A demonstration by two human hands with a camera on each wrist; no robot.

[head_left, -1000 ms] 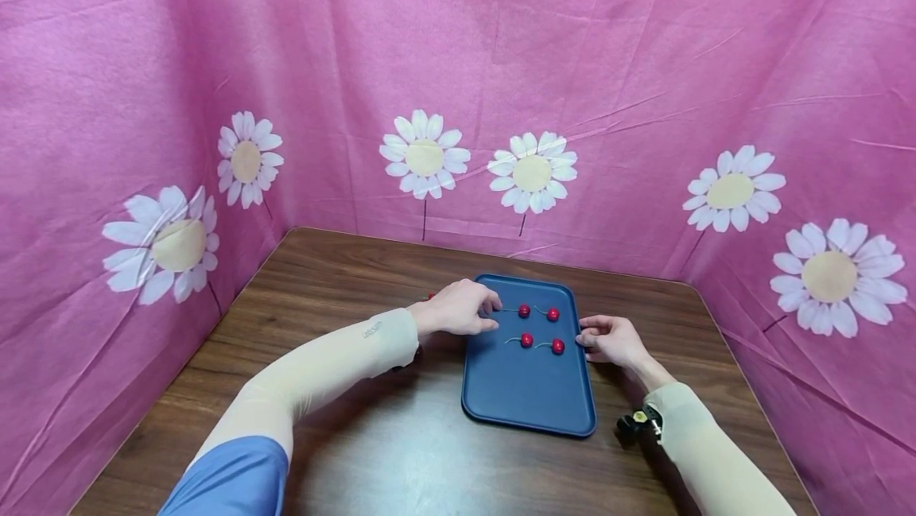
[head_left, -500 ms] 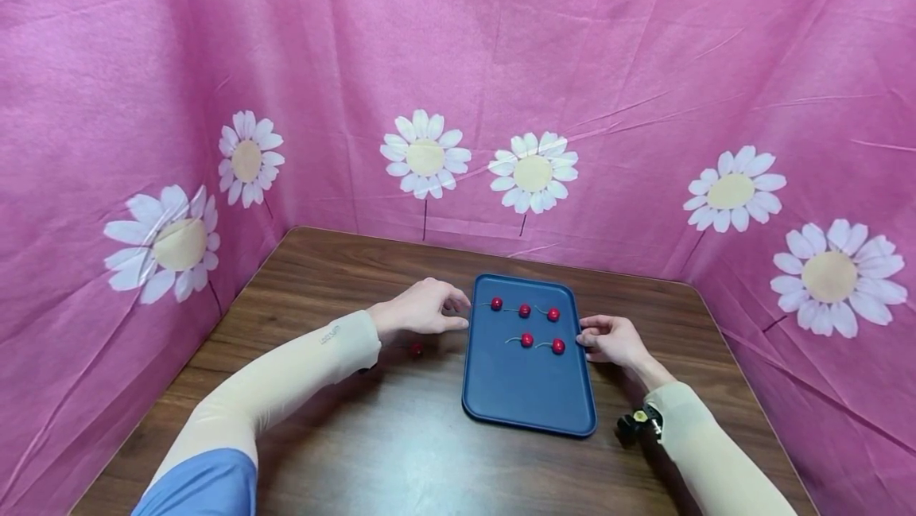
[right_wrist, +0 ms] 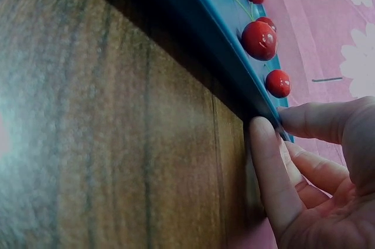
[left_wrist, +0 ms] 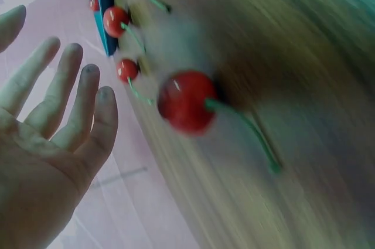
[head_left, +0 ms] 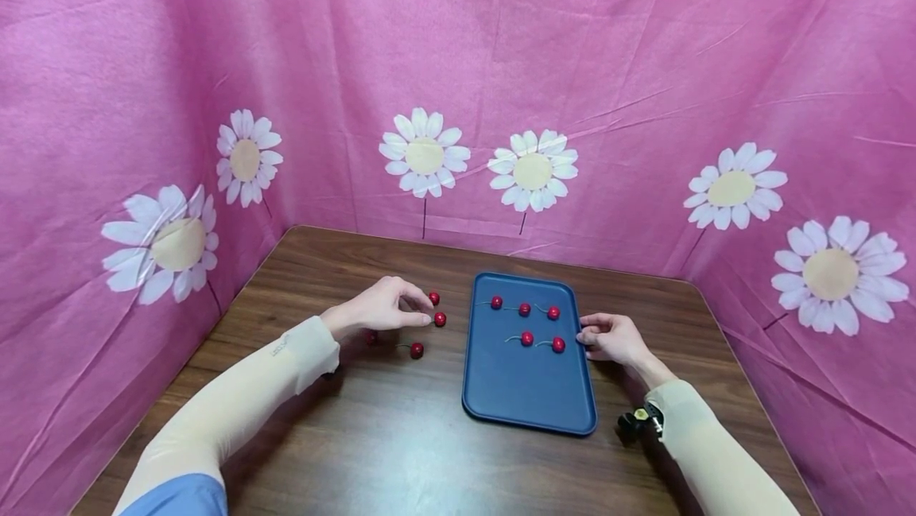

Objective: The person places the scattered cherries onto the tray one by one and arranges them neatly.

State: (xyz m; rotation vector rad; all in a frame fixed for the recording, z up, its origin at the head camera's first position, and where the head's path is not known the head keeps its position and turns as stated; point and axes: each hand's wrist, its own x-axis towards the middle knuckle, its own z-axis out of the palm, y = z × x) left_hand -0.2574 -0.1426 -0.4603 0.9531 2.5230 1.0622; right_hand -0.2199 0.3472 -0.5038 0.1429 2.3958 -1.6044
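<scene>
Cherries, small red ones with green stems, lie left of our blue rectangular plastic tray, beside our relaxed, empty left hand. Only our right-wrist view shows right hand fingers pinching the tray's rim.

Bright and even in the head view, edges bowed; soft sheen on bench; left wrist view motion-blurred.

Left wrist view is smearing w/ motion blur: table grain unreadable. Left hand is hiding part of one cherry. Right hand is getting cut off at frame edge; tray underside in shadow.
</scene>
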